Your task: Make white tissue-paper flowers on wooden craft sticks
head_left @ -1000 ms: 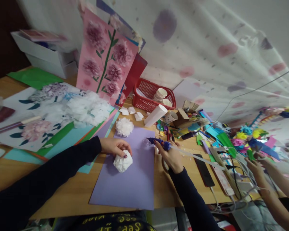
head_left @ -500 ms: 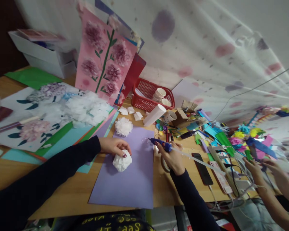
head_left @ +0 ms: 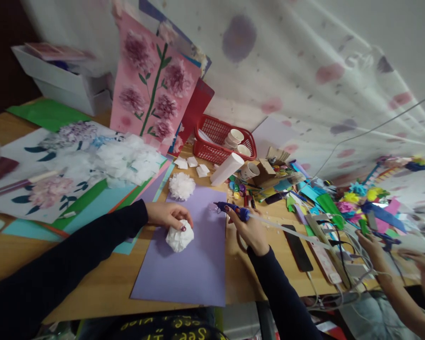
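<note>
My left hand point(head_left: 170, 217) is closed on a white paper flower point(head_left: 179, 237), its fingers on the upper side, over a purple sheet point(head_left: 194, 278). My right hand point(head_left: 250, 230) grips a blue glue gun point(head_left: 233, 211) whose tip points left above the sheet's right edge. A long clear glue stick point(head_left: 290, 230) trails out of the gun's back toward the right. Beyond my left hand, a second, fluffier white paper flower point(head_left: 182, 186) rests at the sheet's top left corner. A roll of tape point(head_left: 241, 242) lies partly hidden beneath my right hand.
A red basket point(head_left: 212, 152) with paper cups stands at the back. Coloured sheets and white tissue point(head_left: 123, 158) cover the left. To the right lie a black phone point(head_left: 297, 248), a power strip and tangled cables. Another person's hands point(head_left: 370, 248) work at the far right.
My right hand has moved the glue gun slightly left, toward the purple sheet. My left hand stays on the paper flower. The other person's hands have moved apart.
</note>
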Motion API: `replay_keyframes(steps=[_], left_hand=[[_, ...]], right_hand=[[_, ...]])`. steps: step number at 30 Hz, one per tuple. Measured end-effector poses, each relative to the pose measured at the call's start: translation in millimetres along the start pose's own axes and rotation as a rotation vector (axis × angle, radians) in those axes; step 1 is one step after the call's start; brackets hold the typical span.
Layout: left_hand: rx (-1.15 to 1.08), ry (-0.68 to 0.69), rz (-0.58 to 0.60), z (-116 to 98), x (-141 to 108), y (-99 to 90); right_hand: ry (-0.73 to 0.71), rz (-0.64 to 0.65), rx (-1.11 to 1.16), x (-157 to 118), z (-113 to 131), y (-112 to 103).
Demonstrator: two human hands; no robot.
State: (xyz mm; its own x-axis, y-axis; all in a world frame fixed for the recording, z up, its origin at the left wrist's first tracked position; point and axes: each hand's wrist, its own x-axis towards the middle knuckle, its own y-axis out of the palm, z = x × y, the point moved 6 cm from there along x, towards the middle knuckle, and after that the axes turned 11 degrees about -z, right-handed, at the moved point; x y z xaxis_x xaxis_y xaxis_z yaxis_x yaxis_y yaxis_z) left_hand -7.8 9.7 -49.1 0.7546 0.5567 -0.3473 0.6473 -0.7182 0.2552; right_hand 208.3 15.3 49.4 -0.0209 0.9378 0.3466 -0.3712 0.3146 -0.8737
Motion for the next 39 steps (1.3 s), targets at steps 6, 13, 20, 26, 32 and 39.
replay_keyframes(steps=[6,13,20,26,32,39], left_hand=[[0.021,-0.013,-0.002,-1,0,-0.2],[0.007,-0.021,-0.005,0,0,-0.2],[0.034,-0.011,-0.006,0,1,-0.5],[0.016,0.017,0.013,-2,0,0.6],[0.009,0.007,0.002,-2,0,0.7],[0.008,0.017,0.003,-2,0,0.5]], right_hand=[[-0.038,0.015,-0.08,4,7,10],[-0.11,-0.018,-0.169,4,4,16],[-0.09,-0.012,-0.137,4,5,14],[-0.107,-0.006,-0.138,3,12,13],[-0.147,0.001,-0.191,-1,9,12],[-0.099,0.026,-0.118,-1,13,11]])
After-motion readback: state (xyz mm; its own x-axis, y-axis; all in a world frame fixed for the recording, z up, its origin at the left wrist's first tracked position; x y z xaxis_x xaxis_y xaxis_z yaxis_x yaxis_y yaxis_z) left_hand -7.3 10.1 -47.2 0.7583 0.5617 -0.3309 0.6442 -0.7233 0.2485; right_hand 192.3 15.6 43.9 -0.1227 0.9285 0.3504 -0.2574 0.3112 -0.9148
